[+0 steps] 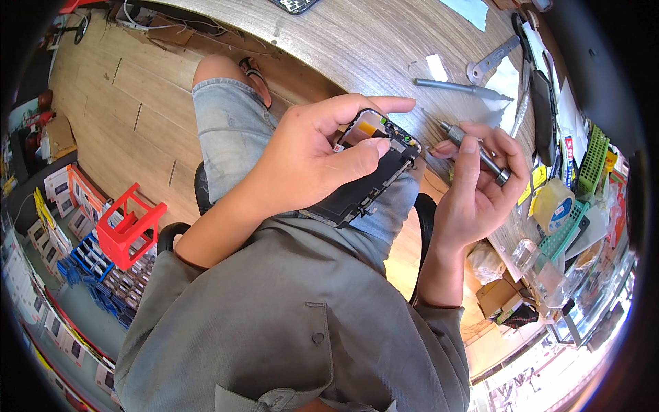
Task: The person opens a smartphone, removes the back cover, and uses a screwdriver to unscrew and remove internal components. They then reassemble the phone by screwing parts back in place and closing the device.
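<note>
My left hand (302, 161) grips a phone screen assembly (364, 180) by its side, thumb across its upper end and index finger stretched out past the top edge. The panel's dark inner side faces up, with small components and a flex cable along its rim. It is held tilted above my lap. To the right, my right hand (473, 185) is closed around a slim metal screwdriver (493, 165). Its tip points up and left, near the screen's top corner but apart from it. Some right-hand fingers are slightly blurred.
On the wooden table (357, 58) lie a grey pen-like tool (449, 86), a grey flat-handled tool (494, 58) and a phone part (295, 5). Clear tape (552, 208) and green baskets (594, 161) crowd the right. A red plastic frame (127, 230) stands at left.
</note>
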`<state>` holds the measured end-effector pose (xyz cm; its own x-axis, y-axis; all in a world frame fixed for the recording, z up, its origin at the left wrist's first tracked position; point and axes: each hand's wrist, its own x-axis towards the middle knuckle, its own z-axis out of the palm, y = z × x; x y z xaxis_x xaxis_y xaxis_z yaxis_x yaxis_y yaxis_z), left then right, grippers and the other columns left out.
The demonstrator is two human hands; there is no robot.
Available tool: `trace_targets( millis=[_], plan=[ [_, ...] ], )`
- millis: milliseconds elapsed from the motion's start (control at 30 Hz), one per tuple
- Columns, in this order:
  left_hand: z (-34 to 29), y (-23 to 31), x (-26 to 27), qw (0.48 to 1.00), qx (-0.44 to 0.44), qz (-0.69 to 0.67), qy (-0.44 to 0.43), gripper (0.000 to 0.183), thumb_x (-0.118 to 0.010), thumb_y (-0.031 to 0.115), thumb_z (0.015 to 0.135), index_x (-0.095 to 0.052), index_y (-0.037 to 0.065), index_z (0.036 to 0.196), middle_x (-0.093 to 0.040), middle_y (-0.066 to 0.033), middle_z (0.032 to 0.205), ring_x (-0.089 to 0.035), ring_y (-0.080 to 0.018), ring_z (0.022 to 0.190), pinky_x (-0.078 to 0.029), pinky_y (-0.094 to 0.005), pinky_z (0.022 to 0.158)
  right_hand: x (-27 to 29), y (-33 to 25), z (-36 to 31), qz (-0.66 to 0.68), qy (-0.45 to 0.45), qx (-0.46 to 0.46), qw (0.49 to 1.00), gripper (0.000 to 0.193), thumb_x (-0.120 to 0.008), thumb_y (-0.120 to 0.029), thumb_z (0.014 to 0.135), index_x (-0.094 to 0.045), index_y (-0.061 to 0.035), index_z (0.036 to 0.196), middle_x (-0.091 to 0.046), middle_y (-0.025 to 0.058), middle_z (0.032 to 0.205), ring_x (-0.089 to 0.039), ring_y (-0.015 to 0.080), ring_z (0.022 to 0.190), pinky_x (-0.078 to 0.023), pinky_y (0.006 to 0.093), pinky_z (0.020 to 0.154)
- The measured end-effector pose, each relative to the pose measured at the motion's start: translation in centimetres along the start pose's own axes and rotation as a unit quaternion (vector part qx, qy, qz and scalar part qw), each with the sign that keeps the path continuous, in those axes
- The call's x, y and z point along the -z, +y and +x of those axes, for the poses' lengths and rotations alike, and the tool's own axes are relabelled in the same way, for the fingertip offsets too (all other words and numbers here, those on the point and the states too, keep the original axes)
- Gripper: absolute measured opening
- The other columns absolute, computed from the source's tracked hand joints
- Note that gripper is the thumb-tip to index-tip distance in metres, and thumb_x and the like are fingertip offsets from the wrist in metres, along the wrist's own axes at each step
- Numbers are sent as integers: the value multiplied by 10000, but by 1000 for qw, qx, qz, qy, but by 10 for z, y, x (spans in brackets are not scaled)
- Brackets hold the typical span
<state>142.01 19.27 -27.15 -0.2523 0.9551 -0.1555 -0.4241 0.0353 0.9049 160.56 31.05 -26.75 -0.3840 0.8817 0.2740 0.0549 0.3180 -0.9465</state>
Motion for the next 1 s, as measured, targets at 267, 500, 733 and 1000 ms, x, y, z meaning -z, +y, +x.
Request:
trace_targets(
  millis=[267, 500, 733, 1000],
  plan=[
    [0, -1, -1, 1000, -3, 9, 2, 461, -724, -3, 1069, -679, -9, 1528, -748, 16, 1036, -640, -16, 940, -559, -210, 856, 1, -1, -1, 1, 3, -6, 1000, 438, -648, 90, 1093, -450, 15, 1476, -716, 250, 1249, -736, 187, 944, -698, 308, 771],
    [1, 0, -4, 1000, 8, -4, 3, 459, -722, -13, 1064, -680, -13, 1521, -759, -1, 1047, -657, -25, 956, -572, -221, 870, 2, 1, -1, -12, 10, 4, 1000, 440, -642, 88, 1095, -447, 14, 1483, -714, 256, 1259, -736, 195, 948, -700, 317, 777],
    [3, 3, -7, 1000, 28, -2, -12, 438, -661, -10, 1092, -635, -71, 1524, -748, -89, 1342, -697, -52, 1080, -585, -239, 943, 8, 3, -4, 16, 15, 12, 1000, 444, -608, 83, 1106, -415, 13, 1500, -700, 279, 1268, -743, 234, 970, -715, 370, 792],
    [7, 18, -17, 996, 75, 56, -10, 462, -642, -55, 1086, -644, -23, 1546, -779, -25, 1144, -668, -25, 1014, -559, -211, 879, 23, -5, -8, 29, -55, 141, 988, 490, -610, 22, 1111, -354, -52, 1522, -689, 319, 1229, -781, 298, 864, -721, 477, 867]
  ],
)
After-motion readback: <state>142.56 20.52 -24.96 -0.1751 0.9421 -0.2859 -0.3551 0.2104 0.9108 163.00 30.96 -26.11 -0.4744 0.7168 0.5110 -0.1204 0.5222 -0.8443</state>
